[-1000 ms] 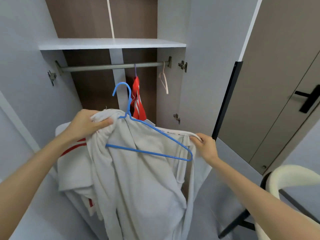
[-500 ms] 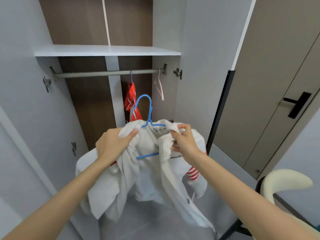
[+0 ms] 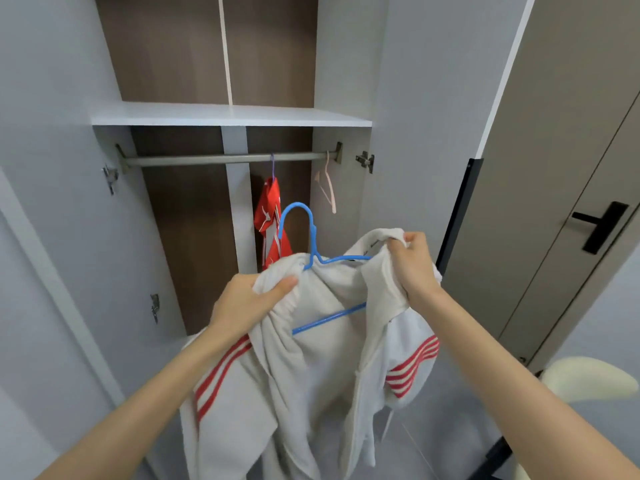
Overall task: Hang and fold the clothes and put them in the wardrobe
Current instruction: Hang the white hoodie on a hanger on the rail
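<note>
Head: jacket below rail, left side free.

Both bare arms reach forward, the left hand and the higher right hand each clenched on the jacket.

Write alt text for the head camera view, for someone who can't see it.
Two bare hands, left hand and right hand, hold a white jacket with red stripes draped over a blue hanger before an open wardrobe. On the rail hang a red garment and an empty pale hanger.
</note>
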A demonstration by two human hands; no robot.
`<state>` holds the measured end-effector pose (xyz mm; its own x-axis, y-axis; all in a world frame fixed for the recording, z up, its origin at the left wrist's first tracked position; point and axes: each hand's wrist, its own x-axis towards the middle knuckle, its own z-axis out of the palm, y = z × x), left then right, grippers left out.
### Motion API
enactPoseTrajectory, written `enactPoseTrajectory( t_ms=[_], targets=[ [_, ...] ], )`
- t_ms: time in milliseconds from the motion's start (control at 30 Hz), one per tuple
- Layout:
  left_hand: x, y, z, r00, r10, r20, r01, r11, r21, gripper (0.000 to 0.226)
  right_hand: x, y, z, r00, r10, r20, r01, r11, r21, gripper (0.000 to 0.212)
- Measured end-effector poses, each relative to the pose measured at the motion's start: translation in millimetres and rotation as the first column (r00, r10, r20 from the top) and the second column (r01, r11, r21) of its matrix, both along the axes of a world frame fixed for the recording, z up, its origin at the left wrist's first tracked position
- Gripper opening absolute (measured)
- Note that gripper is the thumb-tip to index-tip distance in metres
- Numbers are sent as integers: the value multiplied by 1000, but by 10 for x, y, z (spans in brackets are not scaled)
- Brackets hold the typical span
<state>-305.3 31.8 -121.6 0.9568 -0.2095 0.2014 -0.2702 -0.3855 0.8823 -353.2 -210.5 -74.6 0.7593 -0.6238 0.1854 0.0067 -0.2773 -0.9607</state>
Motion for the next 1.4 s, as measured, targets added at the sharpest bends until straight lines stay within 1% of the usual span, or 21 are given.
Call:
enactPoseTrajectory(
  t_ms=[67, 133, 200, 233, 267, 300, 333, 367, 400, 433, 500, 533, 633, 733, 833, 967, 1033, 1100, 1200, 1300, 1400],
  targets=[
    [4, 22, -57, 999, -35, -15, 34, 999, -12, 70, -3, 117, 98, 994, 107, -22, -108, 992, -61, 11],
    [35, 52, -66, 999, -47, -8, 47, 999, 11, 65, -15, 256, 138, 968, 239, -79, -244, 969, -51, 9],
    [68, 72, -31, 997, -72, 12, 70, 994, 83, 62, -12, 383, 113, 929, 353, -110, -356, 934, -8, 9],
    [71, 75, -10, 997, -71, 31, 67, 990, 123, 60, -12, 429, 89, 920, 369, -133, -377, 925, -38, 9],
    [71, 85, 0, 997, -53, 56, 44, 989, 144, 56, -11, 443, 61, 923, 345, -169, -369, 919, -137, 9],
    [81, 101, 4, 997, -23, 77, 11, 990, 142, 53, -10, 422, 40, 938, 275, -211, -330, 896, -296, 10],
    [100, 128, 2, 997, 9, 80, -19, 992, 121, 51, -10, 371, 19, 958, 164, -236, -264, 827, -497, 12],
    [123, 165, -10, 998, 34, 61, -39, 995, 87, 51, -20, 320, 2, 971, 69, -230, -208, 718, -665, 16],
    [144, 205, -26, 999, 44, 29, -46, 998, 52, 51, -33, 276, -22, 976, 48, -214, -196, 633, -749, 19],
    [165, 238, -50, 999, 44, 0, -44, 999, 23, 53, -43, 243, -52, 968, 86, -236, -239, 602, -762, 21],
    [181, 254, -87, 999, 33, -39, -33, 999, -21, 55, -75, 249, -137, 916, 210, -340, -391, 647, -655, 23],
    [178, 241, -97, 998, 26, -49, -28, 999, -28, 54, -95, 269, -197, 893, 235, -384, -435, 669, -602, 25],
    [147, 161, -125, 998, 4, -70, -3, 1000, 12, 54, -198, 286, -366, 896, 204, -394, -412, 714, -567, 32],
    [94, 16, -163, 997, -54, -63, 59, 996, 74, 53, -373, 191, -466, 923, 137, -360, -332, 755, -566, 32],
    [-29, -231, -178, 984, -175, -39, 178, 980, 88, 55, -633, 27, -533, 949, 14, -314, -202, 794, -573, 35],
    [-235, -673, -200, 925, -378, -43, 380, 924, 52, 60, -1124, -244, -638, 949, -140, -283, -47, 824, -564, 37],
    [-370, -933, -237, 895, -444, -51, 446, 893, 58, 68, -1409, -412, -685, 939, -192, -286, 5, 839, -545, 36],
    [-524, -1204, -278, 862, -502, -70, 507, 859, 73, 65, -1699, -579, -737, 928, -244, -280, 65, 848, -526, 36],
    [-779, -1583, -316, 806, -583, -104, 590, 805, 62, 52, -2128, -805, -796, 904, -342, -259, 165, 834, -526, 38],
    [-1148, -2025, -332, 708, -694, -129, 705, 706, 72, 41, -2645, -1068, -848, 849, -458, -263, 270, 804, -529, 47],
    [-1558, -2494, -323, 612, -776, -151, 790, 608, 78, 37, -3180, -1336, -891, 785, -567, -249, 379, 758, -531, 49]
  ],
)
